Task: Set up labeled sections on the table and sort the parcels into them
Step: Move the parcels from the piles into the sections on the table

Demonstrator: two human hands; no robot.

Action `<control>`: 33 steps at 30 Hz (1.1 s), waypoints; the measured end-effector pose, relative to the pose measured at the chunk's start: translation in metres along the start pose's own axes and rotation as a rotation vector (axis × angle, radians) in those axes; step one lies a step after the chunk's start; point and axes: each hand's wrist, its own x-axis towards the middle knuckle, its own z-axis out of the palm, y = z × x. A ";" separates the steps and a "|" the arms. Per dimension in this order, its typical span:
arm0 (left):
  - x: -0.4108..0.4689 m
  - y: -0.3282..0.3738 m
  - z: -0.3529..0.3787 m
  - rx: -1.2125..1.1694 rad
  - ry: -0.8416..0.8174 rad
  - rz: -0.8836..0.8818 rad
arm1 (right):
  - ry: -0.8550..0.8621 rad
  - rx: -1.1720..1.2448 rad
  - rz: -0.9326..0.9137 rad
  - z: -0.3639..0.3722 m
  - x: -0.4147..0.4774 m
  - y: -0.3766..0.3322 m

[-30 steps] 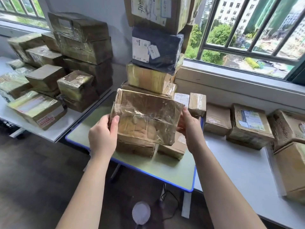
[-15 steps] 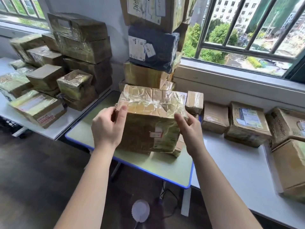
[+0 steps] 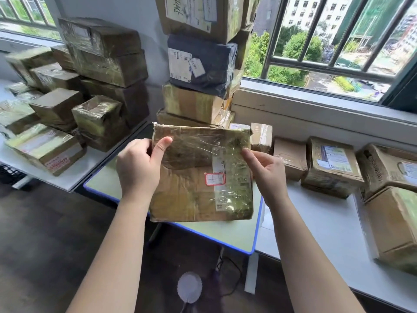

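I hold a taped brown cardboard parcel [image 3: 198, 177] up in front of me, its labelled face with a red-bordered sticker turned toward the camera. My left hand [image 3: 137, 163] grips its left edge, thumb on the front face. On the right edge, my right hand [image 3: 266, 168] holds it with the thumb near the top corner and the fingers behind. The parcel hangs over the green blue-edged table [image 3: 225, 233].
A tall stack of parcels [image 3: 200, 64] rises behind the held one. More boxes are piled on the white table at left [image 3: 94, 163]. Several parcels [image 3: 329, 166] lie on the white table at right under the window. A white round object [image 3: 189, 288] sits on the floor.
I have lifted the parcel and tipped its labelled side up toward me. Both hands shifted from its sides to its upper edges.
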 end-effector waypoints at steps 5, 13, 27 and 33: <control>-0.004 -0.001 0.007 -0.005 -0.056 -0.013 | 0.018 -0.094 -0.029 -0.001 -0.001 0.007; -0.012 0.007 0.015 -0.084 -0.131 -0.100 | 0.077 -0.287 -0.013 -0.002 -0.001 0.013; 0.000 0.028 0.003 0.045 -0.316 0.286 | -0.095 -0.491 0.002 -0.015 0.012 -0.004; -0.014 0.036 0.014 -0.018 -0.221 0.047 | 0.093 -0.348 0.030 -0.023 0.009 -0.009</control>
